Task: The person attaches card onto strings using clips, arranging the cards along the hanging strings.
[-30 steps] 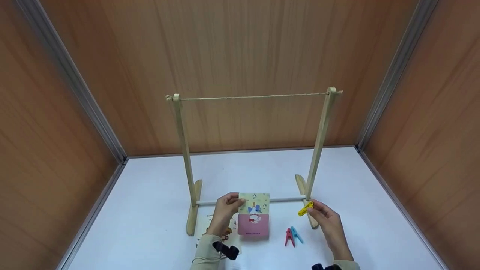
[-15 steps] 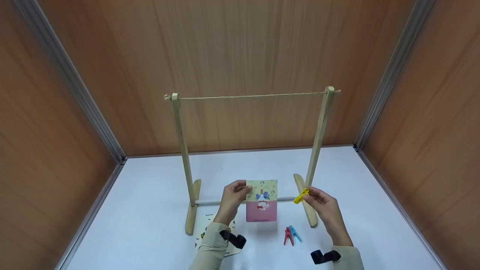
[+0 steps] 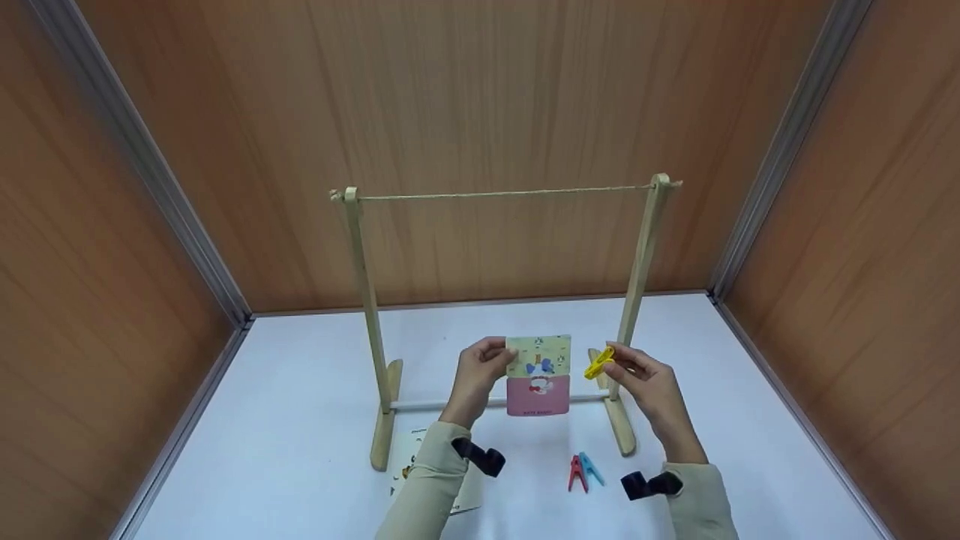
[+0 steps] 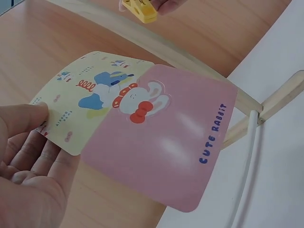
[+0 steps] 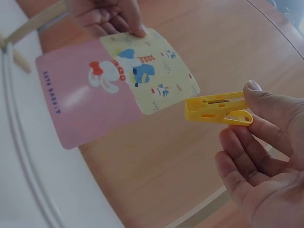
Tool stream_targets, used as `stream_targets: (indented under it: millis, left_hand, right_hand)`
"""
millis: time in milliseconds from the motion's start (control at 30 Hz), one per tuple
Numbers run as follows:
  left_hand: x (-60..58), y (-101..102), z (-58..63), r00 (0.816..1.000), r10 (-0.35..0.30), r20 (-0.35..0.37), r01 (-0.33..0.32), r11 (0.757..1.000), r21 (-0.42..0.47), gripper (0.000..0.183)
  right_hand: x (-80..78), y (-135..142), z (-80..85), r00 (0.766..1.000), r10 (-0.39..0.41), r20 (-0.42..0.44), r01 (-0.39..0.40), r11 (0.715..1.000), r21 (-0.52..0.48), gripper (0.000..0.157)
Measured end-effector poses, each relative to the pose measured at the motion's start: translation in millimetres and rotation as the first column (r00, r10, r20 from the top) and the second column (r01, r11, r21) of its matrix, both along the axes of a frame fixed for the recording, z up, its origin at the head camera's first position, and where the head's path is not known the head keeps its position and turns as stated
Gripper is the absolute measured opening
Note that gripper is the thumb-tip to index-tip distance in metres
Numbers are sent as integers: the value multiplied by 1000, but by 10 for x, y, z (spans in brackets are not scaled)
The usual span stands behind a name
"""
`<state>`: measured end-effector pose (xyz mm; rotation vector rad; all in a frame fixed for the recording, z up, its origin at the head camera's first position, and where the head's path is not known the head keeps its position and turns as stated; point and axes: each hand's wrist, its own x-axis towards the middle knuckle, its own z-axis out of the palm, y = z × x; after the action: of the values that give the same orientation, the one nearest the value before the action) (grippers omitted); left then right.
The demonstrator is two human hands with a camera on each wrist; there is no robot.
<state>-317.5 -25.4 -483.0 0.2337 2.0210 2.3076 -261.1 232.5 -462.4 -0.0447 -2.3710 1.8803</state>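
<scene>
A yellow-and-pink card point(image 3: 538, 394) with a rabbit picture and the words "CUTE RABBIT" hangs upright in the air. My left hand point(image 3: 478, 375) pinches its upper left corner between thumb and fingers. Just right of the card, my right hand point(image 3: 649, 386) pinches a yellow clothespin point(image 3: 598, 362) by its handle end. In the right wrist view the pin's nose point(image 5: 192, 109) lies close to the card's edge; whether they touch I cannot tell. Above and behind the hands, a string point(image 3: 487, 195) runs between the two posts of a wooden stand point(image 3: 367, 300).
A red clothespin point(image 3: 577, 474) and a blue clothespin point(image 3: 591, 468) lie on the white table point(image 3: 300, 420). Another printed card point(image 3: 409, 450) lies at the stand's left foot, partly under my left sleeve. Wood-grain panels point(image 3: 495, 90) enclose the back and sides.
Both hands have risen away from me toward the stand. The card has shifted up and right, the yellow clothespin up and slightly left, narrowing the gap between them.
</scene>
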Motion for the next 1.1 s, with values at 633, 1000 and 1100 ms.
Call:
stream_targets:
  millis: [633, 1000, 1100]
  left_hand:
    - [-142, 243, 458, 999, 1, -45, 1, 998, 60, 27]
    - [-201, 321, 664, 998, 11, -67, -6, 998, 69, 25]
    - [-228, 345, 739, 997, 13, -75, -8, 997, 72, 24]
  right_hand:
    - [-175, 39, 497, 991, 34, -130, -24, 996, 82, 54]
    - [-233, 34, 736, 978, 47, -205, -25, 994, 108, 55]
    - [-245, 37, 825, 971, 50, -235, -26, 994, 107, 53]
